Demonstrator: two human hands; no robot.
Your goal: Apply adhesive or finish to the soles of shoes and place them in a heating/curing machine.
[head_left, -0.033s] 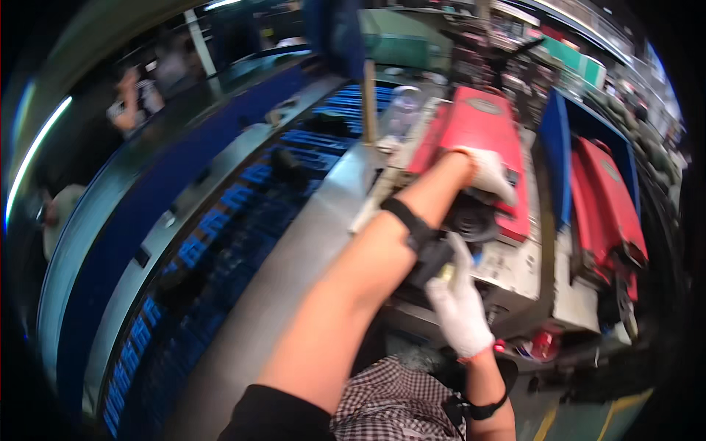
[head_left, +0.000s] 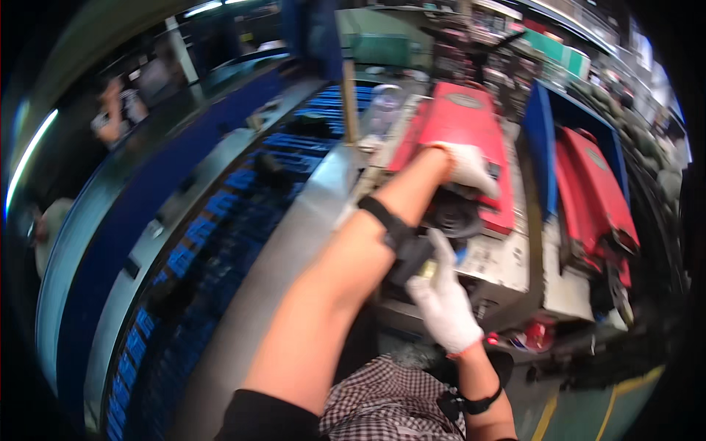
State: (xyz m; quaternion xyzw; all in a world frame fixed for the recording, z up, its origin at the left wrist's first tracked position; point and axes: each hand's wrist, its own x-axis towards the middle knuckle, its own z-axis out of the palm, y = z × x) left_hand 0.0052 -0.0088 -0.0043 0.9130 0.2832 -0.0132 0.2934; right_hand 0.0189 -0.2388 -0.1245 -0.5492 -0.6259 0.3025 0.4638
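Observation:
My left hand [head_left: 468, 170], in a white glove, rests against the front of a red machine cover [head_left: 463, 110]. Its fingers bend down above a dark round part [head_left: 454, 213]; their tips are blurred, and what they grip does not show. Below it, my right hand [head_left: 443, 298], gloved in white too, points upward just in front of the machine. A small yellowish piece, too blurred to name, shows between its thumb and fingers. A black box [head_left: 410, 259] hangs by a strap at my left forearm, close to the right fingertips.
On the right, a second red cover [head_left: 596, 187] stands beside a blue panel [head_left: 543, 147]. A metal ledge [head_left: 272, 257] and a dark conveyor with blue slats [head_left: 198, 242] run along the left. A clear bottle-like container [head_left: 384, 110] stands behind. Far left, a person [head_left: 118, 110] is visible.
The whole view has shifted slightly, so everything sits a little farther left in it. Both hands keep the same place against the machine.

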